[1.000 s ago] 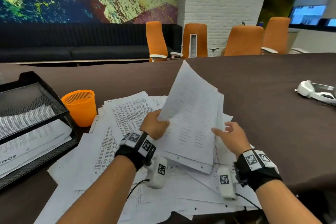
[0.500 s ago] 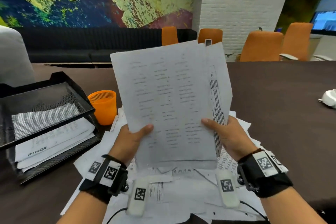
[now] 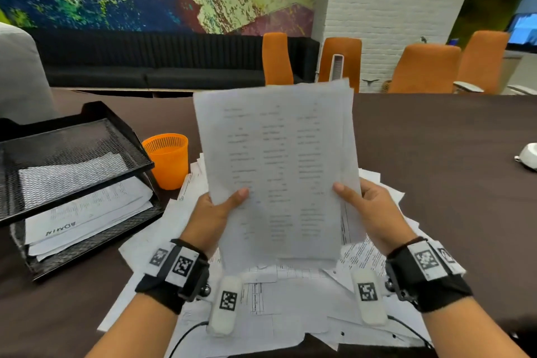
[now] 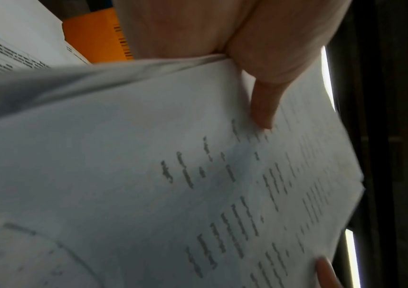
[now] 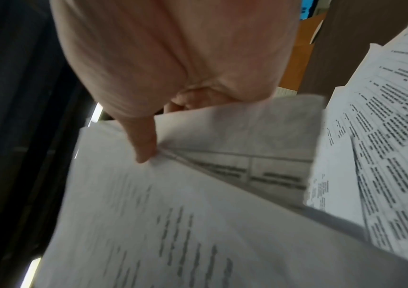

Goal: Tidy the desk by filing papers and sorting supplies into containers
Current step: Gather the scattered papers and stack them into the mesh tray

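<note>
Paper sheaf [image 3: 273,171], light and floppy, stands upright above the loose pile [image 3: 270,299]; your left hand [image 3: 213,216] and right hand [image 3: 373,212] pinch its side edges. Support low, then file into the mesh tray [image 3: 72,151].

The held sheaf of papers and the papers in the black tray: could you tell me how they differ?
The held sheaf stands upright above the desk, pinched by the left hand and right hand; the tray papers lie flat in the black tray's lower tier. Both are white printed sheets.
</note>
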